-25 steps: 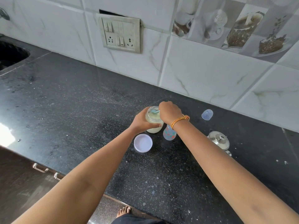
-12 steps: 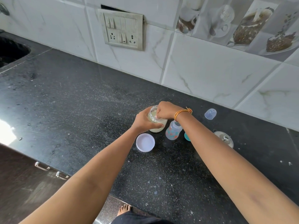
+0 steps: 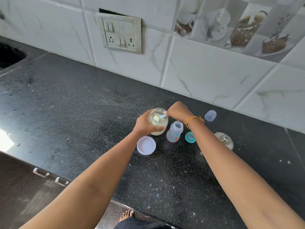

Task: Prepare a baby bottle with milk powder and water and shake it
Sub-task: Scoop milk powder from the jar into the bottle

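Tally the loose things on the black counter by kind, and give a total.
Containers: 2, the clear glass jar of milk powder and the patterned clear plastic baby bottle.
Lids and caps: 4, white round lid, teal bottle ring, clear dome cap, steel lid.
Scoops: 1, light blue plastic scoop.
Total: 7

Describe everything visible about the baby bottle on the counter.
The baby bottle is small, translucent plastic, printed with orange and blue shapes. It stands upright and uncapped on the black counter, its mouth open, just right of the powder jar and under the right wrist. Nothing visibly touches it. Its contents cannot be made out.
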